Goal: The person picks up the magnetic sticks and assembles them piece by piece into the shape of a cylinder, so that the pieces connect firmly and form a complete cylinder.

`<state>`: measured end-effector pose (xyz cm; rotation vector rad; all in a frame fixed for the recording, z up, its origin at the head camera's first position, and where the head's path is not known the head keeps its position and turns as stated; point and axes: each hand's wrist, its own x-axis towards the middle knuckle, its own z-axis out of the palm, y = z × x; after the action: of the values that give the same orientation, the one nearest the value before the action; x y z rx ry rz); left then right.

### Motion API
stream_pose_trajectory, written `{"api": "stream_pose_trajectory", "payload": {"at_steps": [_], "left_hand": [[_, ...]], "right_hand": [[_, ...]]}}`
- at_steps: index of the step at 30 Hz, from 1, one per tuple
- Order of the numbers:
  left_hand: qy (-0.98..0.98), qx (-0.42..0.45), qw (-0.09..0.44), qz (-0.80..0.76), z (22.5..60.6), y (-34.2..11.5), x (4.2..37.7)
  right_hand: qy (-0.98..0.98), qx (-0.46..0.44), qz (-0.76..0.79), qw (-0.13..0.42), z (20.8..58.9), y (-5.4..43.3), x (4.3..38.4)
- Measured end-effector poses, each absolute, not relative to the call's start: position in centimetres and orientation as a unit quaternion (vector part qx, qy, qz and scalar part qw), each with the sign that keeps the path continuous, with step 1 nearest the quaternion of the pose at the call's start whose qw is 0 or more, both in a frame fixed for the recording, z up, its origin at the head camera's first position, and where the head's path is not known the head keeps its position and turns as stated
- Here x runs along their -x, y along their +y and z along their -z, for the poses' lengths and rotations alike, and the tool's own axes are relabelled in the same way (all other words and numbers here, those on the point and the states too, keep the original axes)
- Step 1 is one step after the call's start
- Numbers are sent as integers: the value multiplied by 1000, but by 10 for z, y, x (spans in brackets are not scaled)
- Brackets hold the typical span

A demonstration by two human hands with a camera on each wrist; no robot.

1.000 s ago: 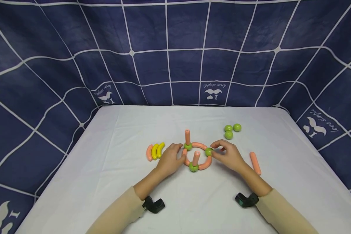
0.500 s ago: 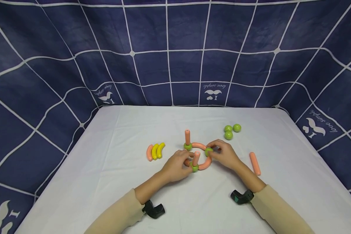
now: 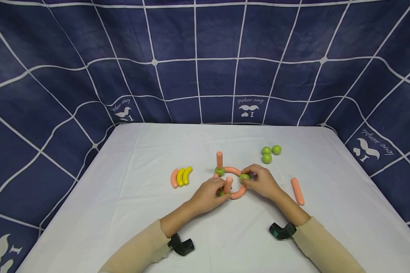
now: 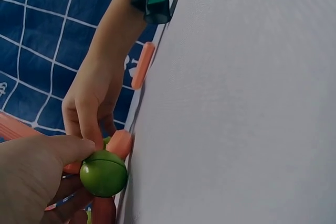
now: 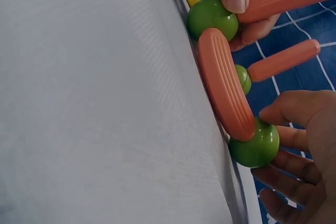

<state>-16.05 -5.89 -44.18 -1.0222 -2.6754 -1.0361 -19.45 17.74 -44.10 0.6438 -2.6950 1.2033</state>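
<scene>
A ring of curved pink ribbed rods [image 3: 238, 192] and green balls lies mid-table. My left hand [image 3: 208, 194] pinches the front green ball [image 5: 212, 19], thumb on top beside its upright pink rod [image 3: 228, 184]. Around the right-hand green ball [image 3: 244, 178] curl the thumb and fingers of my right hand [image 3: 262, 181]. One curved rod [image 5: 223, 82] joins these two balls. The back green ball [image 3: 219, 171] carries a second upright rod [image 3: 219, 160]. My left hand hides much of the ring's left side.
Left of the ring lie two yellow curved pieces [image 3: 180, 177] and a short pink curved piece [image 3: 174, 178]. Three loose green balls [image 3: 266, 158] sit at the back right. A straight pink rod [image 3: 297, 191] lies beyond my right forearm. Blue checked cloth [image 3: 215, 76] surrounds the white table [image 3: 140, 144].
My left hand has moved from the ring's left side toward me and right, onto the front ball. My right hand has shifted slightly left and tightened around the right-hand ball.
</scene>
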Motion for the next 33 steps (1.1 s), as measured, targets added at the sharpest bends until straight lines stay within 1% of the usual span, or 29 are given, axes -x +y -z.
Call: {"api": "stream_pose_trajectory", "payload": {"at_steps": [10,19,33], "left_hand": [[-882,318,82,337,443,-66,165],[-889,291,60,348,440,-73,168],[-897,250,72,358,440,-82,177]], "right_hand": [[-894,-210,-388,74,440,185,186],[-891,-217,-394,57,440,187,177],[-879,-229,-418,13,435,179,165]]}}
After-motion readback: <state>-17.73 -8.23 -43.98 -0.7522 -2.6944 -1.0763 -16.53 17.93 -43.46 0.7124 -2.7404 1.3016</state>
